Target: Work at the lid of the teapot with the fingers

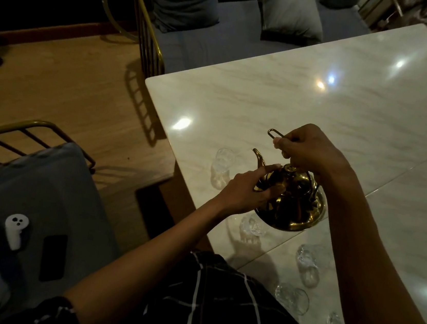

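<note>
A: Brass teapot [290, 198] position?
B: On marble table [322, 99], near its left edge, 5 clear glasses [221, 171] around it.
A: Grips?
B: Right hand [308, 149] clenched round wire handle [275, 134]. Left hand [246, 190] grasps pot body beneath spout.

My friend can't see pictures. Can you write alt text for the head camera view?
Two bare hands hold a shiny gold metal teapot over a white marble table: the right hand grips its wire handle, the left hand steadies its side. Clear glass cups stand nearby.
</note>
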### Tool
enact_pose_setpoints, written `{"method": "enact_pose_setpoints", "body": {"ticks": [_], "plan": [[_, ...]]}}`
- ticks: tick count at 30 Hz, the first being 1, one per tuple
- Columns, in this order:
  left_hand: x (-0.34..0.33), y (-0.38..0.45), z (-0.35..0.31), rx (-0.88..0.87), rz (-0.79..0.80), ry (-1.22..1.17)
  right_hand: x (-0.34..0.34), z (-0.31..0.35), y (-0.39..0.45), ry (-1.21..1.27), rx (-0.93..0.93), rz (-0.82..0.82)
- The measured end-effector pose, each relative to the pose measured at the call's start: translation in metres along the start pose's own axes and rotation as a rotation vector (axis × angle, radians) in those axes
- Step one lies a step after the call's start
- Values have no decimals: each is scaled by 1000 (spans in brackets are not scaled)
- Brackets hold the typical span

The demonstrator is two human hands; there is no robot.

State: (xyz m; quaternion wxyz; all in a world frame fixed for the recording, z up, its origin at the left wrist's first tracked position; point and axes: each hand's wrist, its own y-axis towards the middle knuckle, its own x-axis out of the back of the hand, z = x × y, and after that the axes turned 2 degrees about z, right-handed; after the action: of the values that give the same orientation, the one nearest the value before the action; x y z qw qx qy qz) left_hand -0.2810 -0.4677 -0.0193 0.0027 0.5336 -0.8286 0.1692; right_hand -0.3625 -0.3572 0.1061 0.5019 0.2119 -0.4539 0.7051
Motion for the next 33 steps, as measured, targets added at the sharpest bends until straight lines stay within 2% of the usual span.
{"method": "enact_pose_setpoints", "body": {"ticks": [33], "plan": [[0, -4, 6, 22, 5, -7, -7, -3, -2, 25, -15, 0]]}}
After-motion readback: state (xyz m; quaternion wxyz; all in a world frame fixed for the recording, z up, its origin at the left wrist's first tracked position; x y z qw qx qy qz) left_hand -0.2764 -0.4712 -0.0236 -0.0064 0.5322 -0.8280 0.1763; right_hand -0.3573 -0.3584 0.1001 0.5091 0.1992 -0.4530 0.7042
